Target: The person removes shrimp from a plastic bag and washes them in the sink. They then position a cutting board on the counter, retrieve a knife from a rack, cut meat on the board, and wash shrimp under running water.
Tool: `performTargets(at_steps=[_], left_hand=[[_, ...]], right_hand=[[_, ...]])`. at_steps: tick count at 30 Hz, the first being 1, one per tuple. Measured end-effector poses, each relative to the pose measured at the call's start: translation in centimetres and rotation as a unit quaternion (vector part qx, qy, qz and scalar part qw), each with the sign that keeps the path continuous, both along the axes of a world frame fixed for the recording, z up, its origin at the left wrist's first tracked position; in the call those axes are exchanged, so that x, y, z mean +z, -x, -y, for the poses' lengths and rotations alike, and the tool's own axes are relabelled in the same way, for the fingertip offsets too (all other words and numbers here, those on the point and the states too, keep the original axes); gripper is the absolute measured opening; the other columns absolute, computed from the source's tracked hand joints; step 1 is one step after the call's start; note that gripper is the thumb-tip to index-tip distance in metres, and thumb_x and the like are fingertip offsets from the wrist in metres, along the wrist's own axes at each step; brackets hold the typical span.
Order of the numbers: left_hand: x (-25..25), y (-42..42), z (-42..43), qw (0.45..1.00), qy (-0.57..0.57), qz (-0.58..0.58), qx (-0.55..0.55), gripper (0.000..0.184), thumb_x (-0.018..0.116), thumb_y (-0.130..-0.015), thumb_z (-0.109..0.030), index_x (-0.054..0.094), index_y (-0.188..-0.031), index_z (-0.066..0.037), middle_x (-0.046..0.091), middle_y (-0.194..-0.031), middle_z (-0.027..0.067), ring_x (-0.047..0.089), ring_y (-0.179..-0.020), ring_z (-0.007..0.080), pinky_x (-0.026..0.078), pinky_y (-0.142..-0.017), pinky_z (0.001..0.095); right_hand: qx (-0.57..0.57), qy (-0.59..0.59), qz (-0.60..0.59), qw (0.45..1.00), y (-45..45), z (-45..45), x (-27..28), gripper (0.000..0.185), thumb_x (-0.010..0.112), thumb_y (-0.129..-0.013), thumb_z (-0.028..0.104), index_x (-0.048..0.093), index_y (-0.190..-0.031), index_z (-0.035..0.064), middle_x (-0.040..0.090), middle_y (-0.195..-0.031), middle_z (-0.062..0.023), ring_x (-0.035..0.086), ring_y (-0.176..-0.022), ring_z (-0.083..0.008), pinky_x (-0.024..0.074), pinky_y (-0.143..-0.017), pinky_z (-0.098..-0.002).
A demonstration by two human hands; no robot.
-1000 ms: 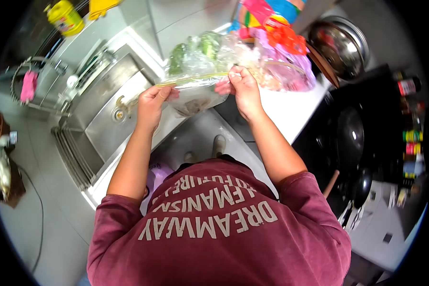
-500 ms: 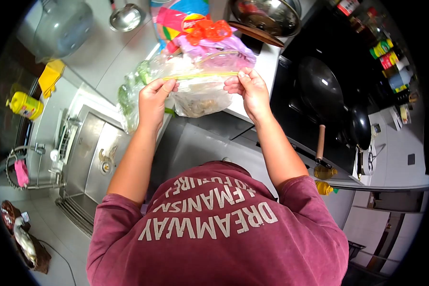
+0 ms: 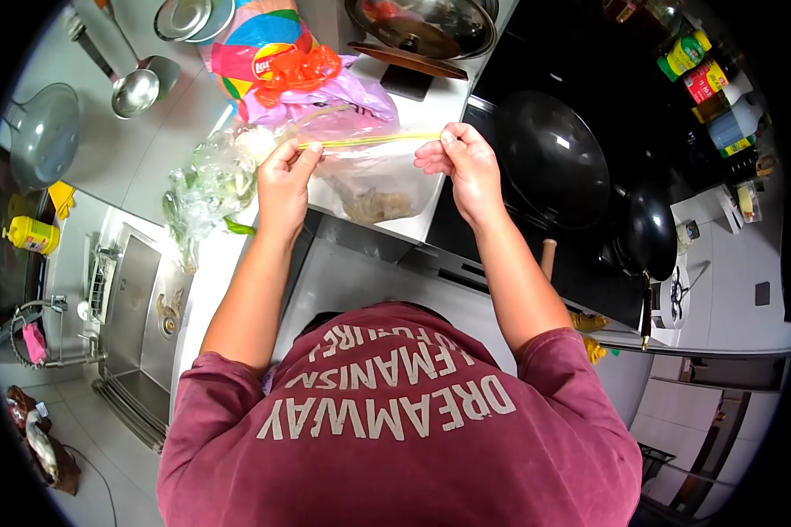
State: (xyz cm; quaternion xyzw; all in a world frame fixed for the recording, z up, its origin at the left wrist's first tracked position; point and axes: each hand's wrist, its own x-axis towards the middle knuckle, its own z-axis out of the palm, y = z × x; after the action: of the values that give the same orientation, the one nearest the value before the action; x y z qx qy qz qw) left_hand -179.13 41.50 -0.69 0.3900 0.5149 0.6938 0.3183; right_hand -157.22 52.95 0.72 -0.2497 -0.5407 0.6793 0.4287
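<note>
A clear zip bag (image 3: 382, 176) hangs between my hands, its yellow zip strip stretched nearly level. My left hand (image 3: 283, 189) pinches one end of the strip. At the other end my right hand (image 3: 468, 167) grips the strip between thumb and fingers. Something brownish lies in the bottom of the bag, too blurred to name. Left of my left hand, a clear plastic bag with green vegetables (image 3: 206, 180) rests on the counter. Behind the zip bag sit a pink plastic bag (image 3: 343, 101) and a red plastic bag (image 3: 299, 70).
A black wok (image 3: 554, 158) and a black pan (image 3: 650, 228) stand on the stove to the right. The steel sink (image 3: 141, 281) is on the left. At the back are a glass lid (image 3: 422, 26), a Lay's bag (image 3: 259, 39) and a ladle (image 3: 135, 92).
My view has shifted right, so the counter items now appear further left. The zip bag hangs further right, nearer the stove edge, still held by both hands.
</note>
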Motion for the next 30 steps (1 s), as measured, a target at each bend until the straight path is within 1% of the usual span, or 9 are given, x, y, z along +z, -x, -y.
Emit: performTargets(at_steps=[3, 5, 6, 9, 10, 14, 21, 24, 30], left_hand=[[-1.1, 0.5, -1.6, 0.995, 0.071, -0.044, -0.055, 0.024, 0.065, -0.088, -0.016, 0.061, -0.107, -0.001, 0.062, -0.091, 0.0043, 0.057, -0.088, 0.0120, 0.043, -0.084, 0.0260], [-2.6, 0.6, -2.7, 0.989, 0.090, -0.098, -0.072, 0.028, 0.067, -0.086, -0.015, 0.060, -0.111, -0.003, 0.063, -0.097, 0.0059, 0.058, -0.091, 0.0138, 0.044, -0.086, 0.0277], [-0.5, -1.0, -2.5, 0.945, 0.117, -0.306, -0.013, 0.036, 0.070, -0.084, -0.015, 0.059, -0.117, -0.006, 0.063, -0.106, 0.0077, 0.058, -0.095, 0.0153, 0.044, -0.090, 0.0289], [-0.5, -3.4, -5.1, 0.915, 0.075, -0.390, -0.076, 0.044, 0.076, -0.076, -0.019, 0.060, -0.114, -0.005, 0.065, -0.108, 0.0132, 0.062, -0.098, 0.0228, 0.047, -0.087, 0.0322], [-0.7, -4.2, -6.2, 0.915, 0.047, -0.389, -0.096, 0.033, 0.075, -0.077, -0.018, 0.065, -0.106, -0.004, 0.067, -0.100, 0.0119, 0.064, -0.091, 0.0223, 0.048, -0.082, 0.0313], [-0.3, -5.4, -8.5, 0.916, 0.116, -0.361, -0.130, 0.015, 0.070, -0.081, -0.016, 0.070, -0.088, -0.004, 0.069, -0.079, 0.0082, 0.064, -0.074, 0.0178, 0.049, -0.069, 0.0309], [-0.9, -4.5, -9.5, 0.915, 0.108, -0.352, -0.166, 0.015, 0.069, -0.082, -0.017, 0.071, -0.089, -0.004, 0.069, -0.079, 0.0096, 0.064, -0.072, 0.0172, 0.049, -0.068, 0.0299], [-0.6, -4.3, -9.4, 0.915, 0.139, -0.337, -0.172, 0.015, 0.068, -0.084, -0.013, 0.070, -0.091, 0.000, 0.069, -0.080, 0.0045, 0.060, -0.073, 0.0086, 0.048, -0.068, 0.0251], [-1.1, -3.5, -9.4, 0.913, 0.145, -0.341, -0.172, 0.015, 0.065, -0.087, -0.013, 0.069, -0.092, 0.001, 0.069, -0.080, 0.0055, 0.061, -0.073, 0.0091, 0.049, -0.069, 0.0252]], right_hand=[[-0.001, -0.040, 0.037, 0.999, -1.1, -1.7, -0.4, 0.012, 0.046, -0.097, 0.013, 0.048, -0.099, 0.0012, 0.067, -0.083, -0.0172, 0.066, -0.073, -0.0189, 0.0495, -0.065, -0.0262], [0.000, -0.079, 0.086, 0.993, -1.1, -2.3, -0.9, 0.010, 0.047, -0.096, 0.011, 0.050, -0.099, 0.0018, 0.067, -0.082, -0.0128, 0.063, -0.070, -0.0150, 0.0477, -0.064, -0.0249], [0.004, -0.092, 0.111, 0.990, -1.0, -2.5, -1.0, 0.009, 0.048, -0.095, 0.010, 0.050, -0.099, 0.0021, 0.067, -0.081, -0.0116, 0.063, -0.069, -0.0142, 0.0475, -0.064, -0.0247], [-0.002, -0.135, 0.181, 0.974, -0.8, -3.0, -2.3, 0.008, 0.049, -0.095, 0.011, 0.053, -0.095, 0.0034, 0.067, -0.078, -0.0070, 0.061, -0.069, -0.0108, 0.0467, -0.065, -0.0247], [-0.008, -0.146, 0.197, 0.969, -0.7, -3.2, -2.7, 0.008, 0.050, -0.094, 0.010, 0.053, -0.095, 0.0025, 0.067, -0.077, -0.0075, 0.061, -0.068, -0.0112, 0.0479, -0.064, -0.0250], [-0.026, -0.144, 0.192, 0.970, -1.1, -3.4, -3.2, 0.009, 0.052, -0.093, 0.009, 0.053, -0.093, 0.0009, 0.067, -0.074, -0.0084, 0.063, -0.067, -0.0120, 0.0504, -0.064, -0.0261], [-0.026, -0.092, 0.174, 0.980, -0.9, -3.4, -3.0, 0.007, 0.050, -0.095, 0.009, 0.053, -0.094, 0.0023, 0.067, -0.077, -0.0067, 0.063, -0.071, -0.0107, 0.0487, -0.067, -0.0243], [-0.030, -0.089, 0.172, 0.981, -0.6, -3.2, -2.9, 0.008, 0.052, -0.094, 0.009, 0.053, -0.094, 0.0011, 0.068, -0.076, -0.0088, 0.065, -0.071, -0.0125, 0.0512, -0.067, -0.0254], [-0.017, -0.081, 0.167, 0.982, -0.1, -3.3, -3.6, 0.009, 0.054, -0.093, 0.008, 0.057, -0.096, 0.0004, 0.069, -0.078, -0.0078, 0.065, -0.073, -0.0117, 0.0506, -0.068, -0.0244]])
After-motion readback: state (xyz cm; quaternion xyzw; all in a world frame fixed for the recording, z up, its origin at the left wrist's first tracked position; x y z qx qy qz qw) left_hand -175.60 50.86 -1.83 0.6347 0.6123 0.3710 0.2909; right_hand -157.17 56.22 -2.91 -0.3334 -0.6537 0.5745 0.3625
